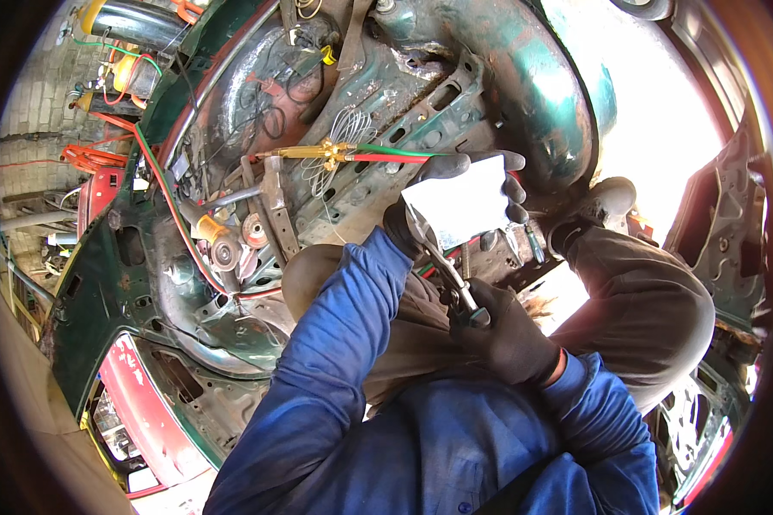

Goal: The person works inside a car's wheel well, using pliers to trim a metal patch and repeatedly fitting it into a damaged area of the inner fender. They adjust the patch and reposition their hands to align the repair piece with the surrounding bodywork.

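Observation:
My gloved left hand [438, 172] holds a small bright white rectangular sheet [459, 202], its fingers curled round the edges. My gloved right hand [508, 339] grips metal snips [455, 279], whose jaws lie at the sheet's lower left corner; whether they bite into it I cannot tell. Beyond my left hand lies a brass torch [301, 153] with red and green hoses, over a coil of thin wire [339, 120]. Several hand tools [532, 240] lie just right of the sheet, partly hidden.
I sit inside a stripped green car body [541, 94]. An angle grinder [223, 251] and a hammer [270, 206] lie at left. Outside, gas cylinders [133, 26] and hoses are at upper left; a red panel [150, 403] is at lower left.

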The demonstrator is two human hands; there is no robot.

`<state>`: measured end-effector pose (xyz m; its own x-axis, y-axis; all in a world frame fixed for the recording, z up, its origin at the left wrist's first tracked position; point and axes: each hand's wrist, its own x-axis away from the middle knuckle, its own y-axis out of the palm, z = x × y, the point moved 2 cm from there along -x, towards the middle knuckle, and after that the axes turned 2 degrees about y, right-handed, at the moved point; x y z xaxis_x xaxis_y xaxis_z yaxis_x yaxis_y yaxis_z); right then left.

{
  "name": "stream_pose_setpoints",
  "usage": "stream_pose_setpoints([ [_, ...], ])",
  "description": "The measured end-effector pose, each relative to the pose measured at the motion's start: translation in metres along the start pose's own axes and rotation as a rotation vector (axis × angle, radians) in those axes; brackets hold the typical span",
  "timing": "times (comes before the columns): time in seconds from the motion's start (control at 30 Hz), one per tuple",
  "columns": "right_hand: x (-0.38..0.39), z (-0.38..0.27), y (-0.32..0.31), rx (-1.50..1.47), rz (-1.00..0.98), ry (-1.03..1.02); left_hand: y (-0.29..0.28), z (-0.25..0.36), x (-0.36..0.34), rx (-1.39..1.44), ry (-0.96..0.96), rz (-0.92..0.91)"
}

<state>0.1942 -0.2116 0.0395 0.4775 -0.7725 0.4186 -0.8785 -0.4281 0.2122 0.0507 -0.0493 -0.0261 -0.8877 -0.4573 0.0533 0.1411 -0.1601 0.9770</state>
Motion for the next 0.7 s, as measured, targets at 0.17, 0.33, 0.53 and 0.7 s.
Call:
stream_pose_setpoints([
  [0.17,0.001,0.001,0.002,0.068,0.022,-0.023,-0.01,0.0,0.002,-0.091,0.092,0.004],
  [0.33,-0.002,-0.006,-0.005,-0.063,-0.06,0.128,-0.028,-0.001,-0.003,-0.031,0.082,-0.063],
  [0.53,-0.002,0.003,-0.007,-0.072,-0.073,0.081,-0.026,-0.01,-0.008,-0.18,0.134,0.058],
  [0.7,0.002,0.002,-0.005,0.201,-0.077,-0.109,-0.046,-0.016,-0.008,-0.085,0.142,-0.022],
])
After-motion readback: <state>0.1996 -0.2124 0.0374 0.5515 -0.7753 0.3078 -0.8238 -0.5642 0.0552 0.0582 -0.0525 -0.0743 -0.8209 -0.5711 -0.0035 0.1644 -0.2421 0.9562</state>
